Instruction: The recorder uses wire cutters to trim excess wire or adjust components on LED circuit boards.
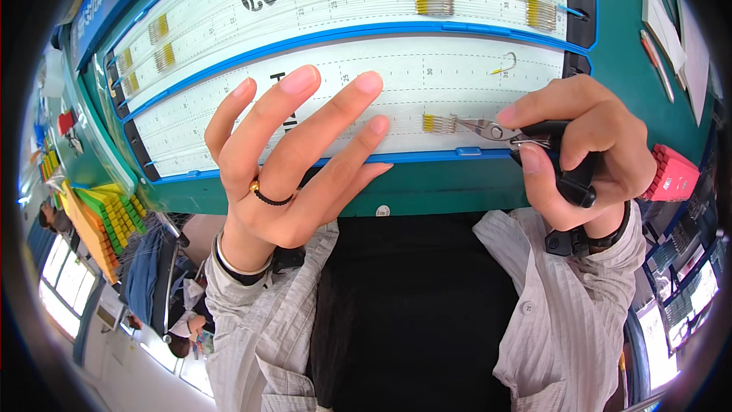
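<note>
A long case with a blue rim [473, 152] lies open on the table, its white panels marked with scales. My left hand [278, 164] hovers over its near panel, fingers spread and holding nothing. In my right hand [606, 145] is a pair of small pliers [497, 132] with black handles and grey jaws. The jaw tips meet the right end of a small row of fishing hooks [439, 123] with yellow ends; whether they grip one cannot be made out. A single hook [509, 65] lies apart, farther up the same panel.
On the far panel sit more hook rows [433, 0]. A red block-shaped thing [671, 174] stands beyond my right wrist, with a pen [657, 66] and white papers [665, 29] on the green table [621, 38]. Coloured stacks [114, 217] stand at left, and another person [183, 332] is at lower left.
</note>
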Motion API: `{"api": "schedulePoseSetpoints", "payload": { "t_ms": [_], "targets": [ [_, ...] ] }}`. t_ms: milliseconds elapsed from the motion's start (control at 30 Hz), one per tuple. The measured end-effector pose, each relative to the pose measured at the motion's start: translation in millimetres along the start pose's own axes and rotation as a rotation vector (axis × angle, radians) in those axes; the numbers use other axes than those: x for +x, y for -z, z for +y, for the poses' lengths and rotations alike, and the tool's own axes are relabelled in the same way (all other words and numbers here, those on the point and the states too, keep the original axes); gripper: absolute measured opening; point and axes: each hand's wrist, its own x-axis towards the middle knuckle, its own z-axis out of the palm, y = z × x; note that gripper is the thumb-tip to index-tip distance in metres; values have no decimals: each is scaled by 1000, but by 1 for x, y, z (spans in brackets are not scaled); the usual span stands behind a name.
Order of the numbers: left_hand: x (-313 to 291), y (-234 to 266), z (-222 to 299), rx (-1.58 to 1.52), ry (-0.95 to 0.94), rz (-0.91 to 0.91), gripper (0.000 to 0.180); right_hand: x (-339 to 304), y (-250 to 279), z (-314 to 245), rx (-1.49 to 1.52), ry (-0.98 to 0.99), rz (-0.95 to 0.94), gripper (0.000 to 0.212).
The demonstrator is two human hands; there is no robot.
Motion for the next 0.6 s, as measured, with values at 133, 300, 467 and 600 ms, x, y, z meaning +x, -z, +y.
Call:
{"api": "schedulePoseSetpoints", "payload": {
  "t_ms": [133,300,467,600],
  "targets": [
    [0,2,1,-11,14,-10,33,0,0,-3,33,-17,20,27],
    [0,1,0,-18,10,-18,33,1,0,-1,33,-12,7,28],
    [-1,2,1,-10,10,-24,33,2,-1,-1,0,19,-1,29],
    [0,2,1,-11,11,-25,33,1,-1,-1,8,8,8,29]
  ]
}}
